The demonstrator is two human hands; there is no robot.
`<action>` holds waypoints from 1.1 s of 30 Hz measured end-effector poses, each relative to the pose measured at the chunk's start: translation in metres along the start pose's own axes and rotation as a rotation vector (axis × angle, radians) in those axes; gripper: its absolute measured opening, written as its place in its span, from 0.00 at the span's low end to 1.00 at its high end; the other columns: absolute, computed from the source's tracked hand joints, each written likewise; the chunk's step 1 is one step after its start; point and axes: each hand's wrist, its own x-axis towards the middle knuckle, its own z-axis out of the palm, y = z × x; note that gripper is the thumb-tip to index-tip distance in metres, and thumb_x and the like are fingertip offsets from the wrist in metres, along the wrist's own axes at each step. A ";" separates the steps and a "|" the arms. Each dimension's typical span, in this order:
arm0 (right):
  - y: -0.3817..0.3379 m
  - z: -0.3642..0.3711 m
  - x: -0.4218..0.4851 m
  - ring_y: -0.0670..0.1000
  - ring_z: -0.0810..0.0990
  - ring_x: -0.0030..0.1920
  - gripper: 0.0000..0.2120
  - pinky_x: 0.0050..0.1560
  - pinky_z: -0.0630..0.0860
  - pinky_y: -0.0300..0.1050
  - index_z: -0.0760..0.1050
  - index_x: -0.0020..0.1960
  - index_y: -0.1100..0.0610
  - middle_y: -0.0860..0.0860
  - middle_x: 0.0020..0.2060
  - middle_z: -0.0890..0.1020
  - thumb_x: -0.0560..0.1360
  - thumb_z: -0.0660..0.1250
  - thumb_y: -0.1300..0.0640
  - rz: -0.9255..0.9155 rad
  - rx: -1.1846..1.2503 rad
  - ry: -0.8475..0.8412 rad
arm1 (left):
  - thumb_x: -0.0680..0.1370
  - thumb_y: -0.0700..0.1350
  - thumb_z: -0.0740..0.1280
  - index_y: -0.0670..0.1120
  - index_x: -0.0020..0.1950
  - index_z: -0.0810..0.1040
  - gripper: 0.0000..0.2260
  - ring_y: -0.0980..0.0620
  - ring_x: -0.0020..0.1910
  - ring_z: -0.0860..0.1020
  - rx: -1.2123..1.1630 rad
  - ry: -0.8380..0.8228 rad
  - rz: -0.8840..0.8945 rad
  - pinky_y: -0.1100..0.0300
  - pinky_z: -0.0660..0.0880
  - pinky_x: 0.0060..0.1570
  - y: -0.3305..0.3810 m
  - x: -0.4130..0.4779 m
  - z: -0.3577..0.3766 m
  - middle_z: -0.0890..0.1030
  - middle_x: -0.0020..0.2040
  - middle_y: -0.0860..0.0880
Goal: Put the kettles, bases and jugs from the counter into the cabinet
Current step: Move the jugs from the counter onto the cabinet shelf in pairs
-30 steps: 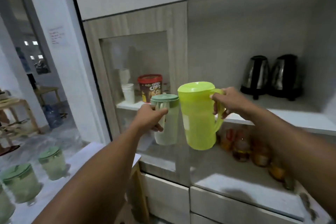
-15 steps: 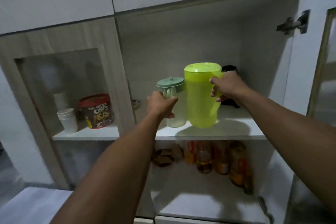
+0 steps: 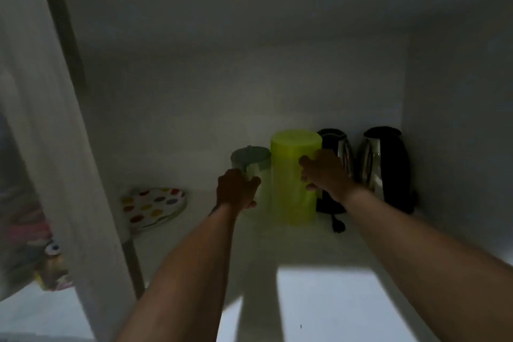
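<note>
Two upright jugs, green jug (image 3: 293, 178) and pale jug (image 3: 251, 159), handles toward hands.

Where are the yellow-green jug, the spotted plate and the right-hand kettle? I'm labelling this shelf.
yellow-green jug (image 3: 291, 189): head view, front of its body.
spotted plate (image 3: 154, 207): head view, middle of its dotted face.
right-hand kettle (image 3: 388, 164): head view, dark side of its body.
</note>
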 end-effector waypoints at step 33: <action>-0.025 0.026 -0.102 0.59 0.80 0.60 0.17 0.53 0.72 0.41 0.77 0.63 0.59 0.58 0.58 0.82 0.76 0.69 0.55 -0.359 -0.438 -0.084 | 0.75 0.55 0.71 0.47 0.67 0.76 0.24 0.44 0.63 0.78 0.251 0.039 0.111 0.54 0.75 0.62 0.012 -0.119 -0.058 0.80 0.64 0.44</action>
